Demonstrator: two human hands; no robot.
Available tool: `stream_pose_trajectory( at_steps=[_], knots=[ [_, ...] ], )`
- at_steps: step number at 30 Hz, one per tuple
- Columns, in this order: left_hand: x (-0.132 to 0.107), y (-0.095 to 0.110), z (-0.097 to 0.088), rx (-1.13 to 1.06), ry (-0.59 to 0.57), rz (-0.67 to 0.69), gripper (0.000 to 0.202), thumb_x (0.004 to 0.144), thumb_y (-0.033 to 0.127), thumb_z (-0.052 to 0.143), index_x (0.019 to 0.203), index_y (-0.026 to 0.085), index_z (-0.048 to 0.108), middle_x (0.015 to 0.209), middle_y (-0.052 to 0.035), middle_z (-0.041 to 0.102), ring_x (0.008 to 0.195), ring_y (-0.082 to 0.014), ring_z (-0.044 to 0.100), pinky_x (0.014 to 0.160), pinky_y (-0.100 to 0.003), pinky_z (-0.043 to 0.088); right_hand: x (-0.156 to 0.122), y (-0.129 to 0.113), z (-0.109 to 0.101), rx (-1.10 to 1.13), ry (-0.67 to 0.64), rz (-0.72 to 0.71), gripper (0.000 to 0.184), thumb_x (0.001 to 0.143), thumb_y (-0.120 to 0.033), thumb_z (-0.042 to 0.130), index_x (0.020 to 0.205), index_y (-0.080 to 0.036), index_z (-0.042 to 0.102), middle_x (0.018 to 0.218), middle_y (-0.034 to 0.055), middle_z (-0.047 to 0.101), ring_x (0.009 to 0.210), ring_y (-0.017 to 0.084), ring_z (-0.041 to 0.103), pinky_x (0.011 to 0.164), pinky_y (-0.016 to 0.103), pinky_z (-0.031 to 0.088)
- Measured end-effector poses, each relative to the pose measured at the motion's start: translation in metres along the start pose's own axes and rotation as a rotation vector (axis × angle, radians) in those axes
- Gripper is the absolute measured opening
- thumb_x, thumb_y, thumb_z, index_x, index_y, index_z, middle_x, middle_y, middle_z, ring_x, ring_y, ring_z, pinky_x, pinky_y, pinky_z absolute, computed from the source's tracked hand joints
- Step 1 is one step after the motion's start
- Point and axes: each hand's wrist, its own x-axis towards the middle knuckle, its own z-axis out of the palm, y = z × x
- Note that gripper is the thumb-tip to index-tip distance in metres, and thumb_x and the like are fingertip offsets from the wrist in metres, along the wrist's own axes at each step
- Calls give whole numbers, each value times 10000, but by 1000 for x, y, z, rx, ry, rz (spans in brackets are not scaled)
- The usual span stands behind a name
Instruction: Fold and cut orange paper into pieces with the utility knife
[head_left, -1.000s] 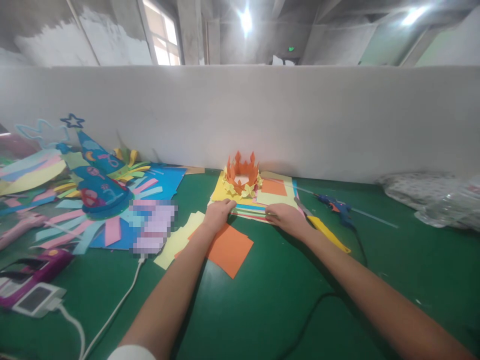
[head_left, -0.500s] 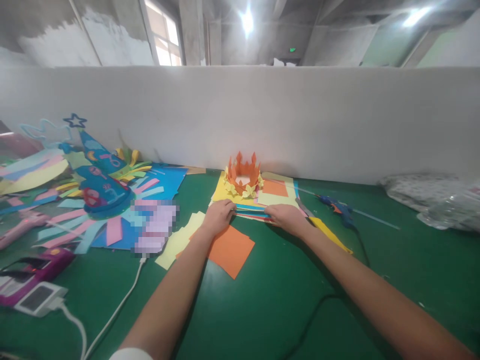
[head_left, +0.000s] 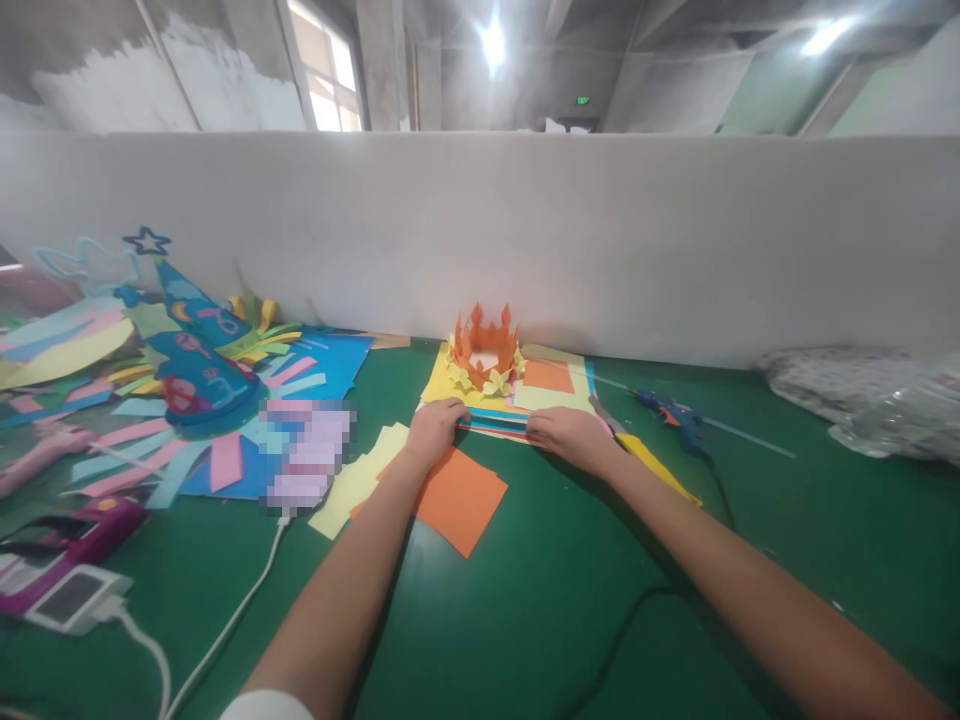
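Note:
My left hand (head_left: 436, 430) is closed at the near left edge of a stack of coloured paper (head_left: 495, 420), whose blue, yellow and red layers show between my hands. At the right of the same edge, my right hand (head_left: 571, 435) has its fingers closed on the sheets; the fingertips are partly hidden. On the stack just beyond my hands stands an orange paper crown (head_left: 480, 340) with pale yellow paper flowers around its base. Orange paper squares (head_left: 465, 505) lie in front of my left hand, beside pale yellow sheets (head_left: 360, 480).
Scissors with yellow handles (head_left: 656, 468) and a blue glue gun (head_left: 675, 420) lie to the right. Blue party hats (head_left: 202, 385), paper strips and a pixelated phone (head_left: 311, 455) are at left, near a power strip (head_left: 82, 540) with white cables. A white partition (head_left: 637, 240) stands behind.
Both hands stay at the paper's near edge, with only a slight shift of the fingers. The crown and surrounding things have not moved.

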Motion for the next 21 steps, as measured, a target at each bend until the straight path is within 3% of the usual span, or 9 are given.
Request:
stream_pose_trajectory(
  at_steps=[4, 9, 21],
  knots=[
    [-1, 1, -5, -34, 5, 50, 329, 769, 11, 433, 829, 203, 693, 871, -31, 683, 811, -165, 608, 671, -243, 420, 0, 0, 0, 12, 7, 4, 210, 925, -249, 450, 830, -201, 631, 796, 34, 659, 738, 156, 573, 607, 241, 323],
    [-1, -3, -6, -63, 15, 109, 217, 829, 137, 510, 838, 207, 715, 880, -37, 695, 832, -183, 617, 738, -278, 430, -1, 4, 3, 34, 23, 14, 207, 921, -233, 441, 858, -205, 636, 840, 44, 669, 778, 160, 587, 626, 235, 341],
    [1, -13, 0, -98, 51, 182, 232, 905, 294, 519, 808, 200, 709, 865, -29, 707, 744, -156, 607, 718, -279, 404, 1, 14, 9, 14, 9, -68, 190, 906, -189, 450, 839, -211, 626, 813, 21, 667, 762, 152, 575, 629, 234, 321]
  ],
)
